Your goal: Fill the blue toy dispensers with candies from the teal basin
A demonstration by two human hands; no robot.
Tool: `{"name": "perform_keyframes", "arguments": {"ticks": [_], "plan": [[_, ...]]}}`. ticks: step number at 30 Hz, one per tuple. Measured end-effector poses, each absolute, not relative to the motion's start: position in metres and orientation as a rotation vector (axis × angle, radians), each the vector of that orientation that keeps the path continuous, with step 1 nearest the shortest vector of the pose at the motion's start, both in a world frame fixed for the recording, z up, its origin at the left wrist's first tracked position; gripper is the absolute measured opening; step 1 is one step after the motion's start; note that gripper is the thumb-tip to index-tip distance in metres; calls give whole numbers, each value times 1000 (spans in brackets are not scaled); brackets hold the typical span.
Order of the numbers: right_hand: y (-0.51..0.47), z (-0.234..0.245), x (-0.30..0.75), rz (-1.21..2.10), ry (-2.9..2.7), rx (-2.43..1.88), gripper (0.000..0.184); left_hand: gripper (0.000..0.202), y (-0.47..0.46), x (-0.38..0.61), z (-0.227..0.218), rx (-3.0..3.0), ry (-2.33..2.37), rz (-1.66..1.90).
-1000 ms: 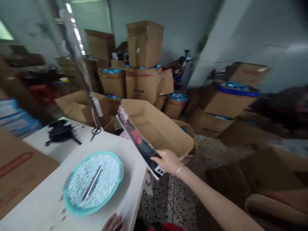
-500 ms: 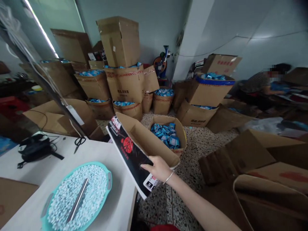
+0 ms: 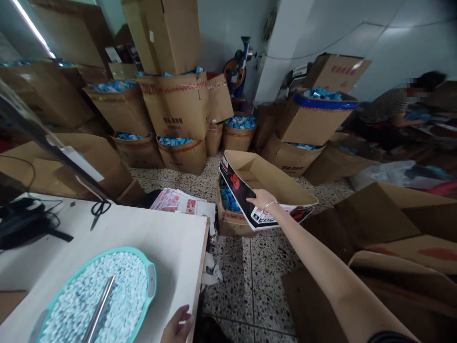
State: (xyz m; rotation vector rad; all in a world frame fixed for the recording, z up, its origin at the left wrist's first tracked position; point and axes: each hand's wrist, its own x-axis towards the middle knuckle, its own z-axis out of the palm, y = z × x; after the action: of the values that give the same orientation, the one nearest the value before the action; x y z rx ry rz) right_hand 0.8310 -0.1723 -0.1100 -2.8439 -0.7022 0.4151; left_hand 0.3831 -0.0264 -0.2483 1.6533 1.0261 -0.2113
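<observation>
An open-topped cardboard box (image 3: 285, 174) with black printed sides hangs tilted over the floor, its near side gripped by my right hand (image 3: 262, 199). Beneath it, partly hidden, stands a carton (image 3: 233, 226) of blue packets (image 3: 228, 196). At the table's front edge my left hand (image 3: 179, 325) is empty, its fingers loosely bent and apart. Left of that hand, a turquoise basin (image 3: 153, 276) full of small pale-blue and white pieces (image 3: 124, 276) rests on the white table (image 3: 171, 243). A shiny metal tube (image 3: 100, 307) lies on the pieces.
Scissors (image 3: 99, 209) and a black bag (image 3: 24, 221) lie on the table. Printed papers (image 3: 178, 202) are stacked beyond its far corner. Large cartons (image 3: 174, 107) of blue packets line the wall. Open cartons (image 3: 403, 209) stand at right; a person (image 3: 389, 107) sits far right.
My right hand has carried the box away and to the right, over the carton of packets. My left hand has come into view at the bottom. The camera view has shifted.
</observation>
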Motion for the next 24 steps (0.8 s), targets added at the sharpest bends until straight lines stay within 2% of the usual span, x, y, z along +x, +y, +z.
{"name": "perform_keyframes", "arguments": {"ticks": [4, 6, 8, 10, 12, 14, 19, 24], "plan": [[-159, -174, 832, 247, -657, -2864, 55, 68, -13, 432, -272, 2083, 876, -54], [-148, -217, 812, 329, -866, -2731, 56, 64, -8, 450, -289, 2423, 761, 131], [-135, -264, 793, 521, -988, -2651, 55, 68, -4, 461, -309, 2746, 569, 286], [-122, -309, 786, 618, -960, -2668, 64, 75, -1, 466, -326, 2975, 337, 340], [-112, -348, 790, 624, -853, -2737, 69, 79, 1, 467, -339, 3084, 186, 305], [-106, -379, 801, 582, -735, -2799, 65, 82, 1, 465, -345, 3107, 153, 248], [-104, -425, 808, 324, -776, -2845, 54, 84, -4, 466, -345, 3064, 201, 169], [-94, -432, 794, 231, -953, -2741, 51, 80, -7, 467, -345, 3032, 221, 121]]}}
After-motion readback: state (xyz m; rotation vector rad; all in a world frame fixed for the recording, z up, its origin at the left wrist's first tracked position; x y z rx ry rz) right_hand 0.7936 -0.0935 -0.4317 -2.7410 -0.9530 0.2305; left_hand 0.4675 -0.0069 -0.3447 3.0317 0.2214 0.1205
